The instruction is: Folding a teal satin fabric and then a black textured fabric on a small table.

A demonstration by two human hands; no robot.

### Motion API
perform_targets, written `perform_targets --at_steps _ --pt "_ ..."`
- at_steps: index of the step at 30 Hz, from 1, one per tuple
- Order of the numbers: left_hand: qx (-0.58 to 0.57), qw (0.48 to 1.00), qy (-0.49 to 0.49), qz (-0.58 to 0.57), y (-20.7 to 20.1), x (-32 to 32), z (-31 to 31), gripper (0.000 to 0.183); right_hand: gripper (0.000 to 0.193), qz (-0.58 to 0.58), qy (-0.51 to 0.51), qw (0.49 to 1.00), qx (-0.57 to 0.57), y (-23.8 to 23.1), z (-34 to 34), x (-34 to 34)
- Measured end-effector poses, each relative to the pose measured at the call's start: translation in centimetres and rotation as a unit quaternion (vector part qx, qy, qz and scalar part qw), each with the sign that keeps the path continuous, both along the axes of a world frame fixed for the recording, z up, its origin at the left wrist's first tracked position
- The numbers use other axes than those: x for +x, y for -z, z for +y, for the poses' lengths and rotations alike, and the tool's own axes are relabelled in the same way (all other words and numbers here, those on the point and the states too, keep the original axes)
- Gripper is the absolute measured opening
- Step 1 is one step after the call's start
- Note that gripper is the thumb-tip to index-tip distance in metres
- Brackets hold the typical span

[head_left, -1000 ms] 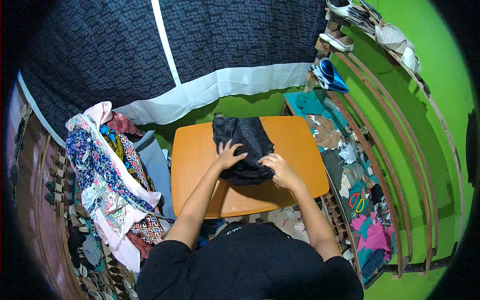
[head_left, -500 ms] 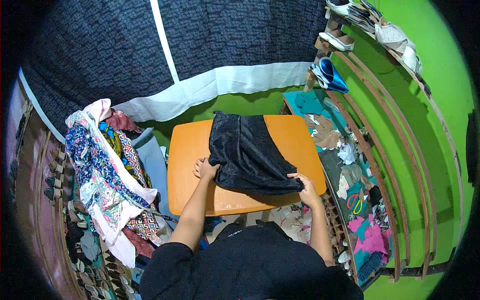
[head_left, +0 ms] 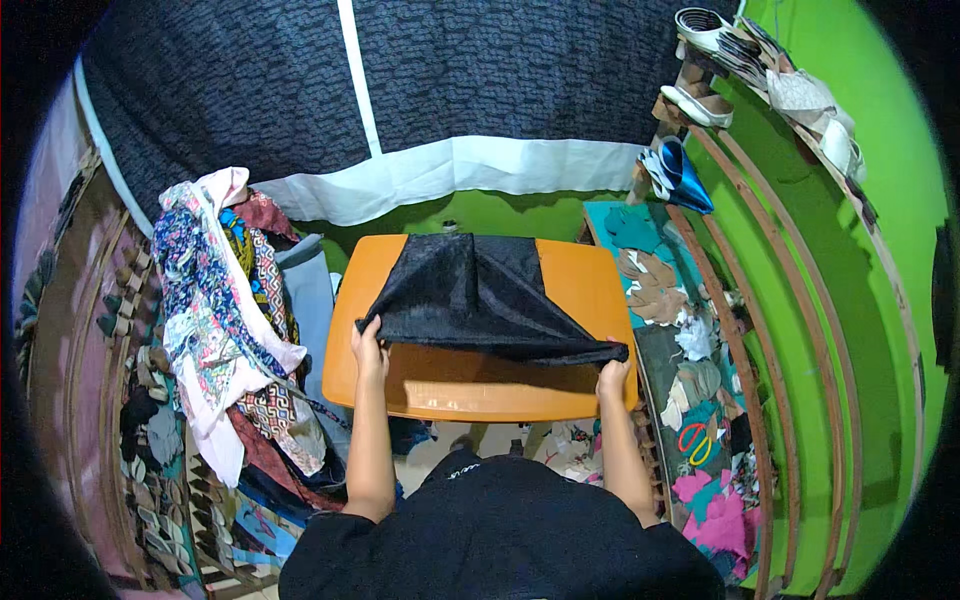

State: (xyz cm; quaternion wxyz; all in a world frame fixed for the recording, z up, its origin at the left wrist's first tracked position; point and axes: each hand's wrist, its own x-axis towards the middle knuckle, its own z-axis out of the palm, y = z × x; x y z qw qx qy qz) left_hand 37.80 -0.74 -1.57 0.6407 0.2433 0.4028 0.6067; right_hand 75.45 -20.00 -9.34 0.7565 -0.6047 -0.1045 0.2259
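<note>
A piece of black, slightly shiny cloth [head_left: 455, 290] lies over the far part of an orange table [head_left: 470, 395] with rounded corners. Its near edge is lifted and stretched sideways between my two hands. My left hand [head_left: 370, 350] grips the near left corner, fingers closed on it. At the near right corner, my right hand [head_left: 613, 375] pinches the cloth close to the table's right side. The far edge of the cloth rests on the tabletop near its back edge.
To the left hangs a heap of patterned garments [head_left: 215, 330]. On the right, a low bench [head_left: 650, 350] holds fabric scraps and scissors [head_left: 697, 443], beside long wooden rack rails [head_left: 790, 330]. Shoes [head_left: 165, 530] fill a rack at lower left. A dark curtain [head_left: 520, 80] hangs behind.
My left hand has moved left and slightly farther away, pulling its corner of the cloth out. The near edge is now spread wide and raised. The right hand has shifted slightly right.
</note>
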Motion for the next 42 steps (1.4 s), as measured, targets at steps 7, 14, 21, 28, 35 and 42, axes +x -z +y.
perform_targets --at_steps 7,14,21,28,35,42 --pt "-0.256 0.942 0.075 0.205 3.8 -3.7 -12.7 0.032 0.024 -0.138 -0.047 0.989 0.017 -2.4 -4.7 -1.8" --pt "-0.212 0.958 0.027 0.192 10.0 -9.0 -19.0 0.025 0.032 -0.419 -0.253 0.826 -0.28 0.6 -11.2 1.7" --pt "-0.041 0.987 0.038 -0.149 2.4 -5.6 -17.7 0.045 0.029 -0.36 -0.139 0.914 -0.127 -3.7 -8.6 2.6" --pt "0.161 0.981 -0.009 0.108 -3.4 -4.8 -4.3 0.029 0.029 -0.255 -0.054 0.954 0.148 -12.7 1.2 2.5" --pt "-0.092 0.987 0.015 0.13 0.5 -7.2 -3.3 0.037 0.035 -0.463 -0.156 0.866 -0.104 -4.9 -1.3 0.6" --pt "-0.22 0.935 0.26 -0.104 10.5 -6.4 9.7 0.036 0.037 0.178 -0.235 0.947 -0.124 1.4 9.2 4.0"
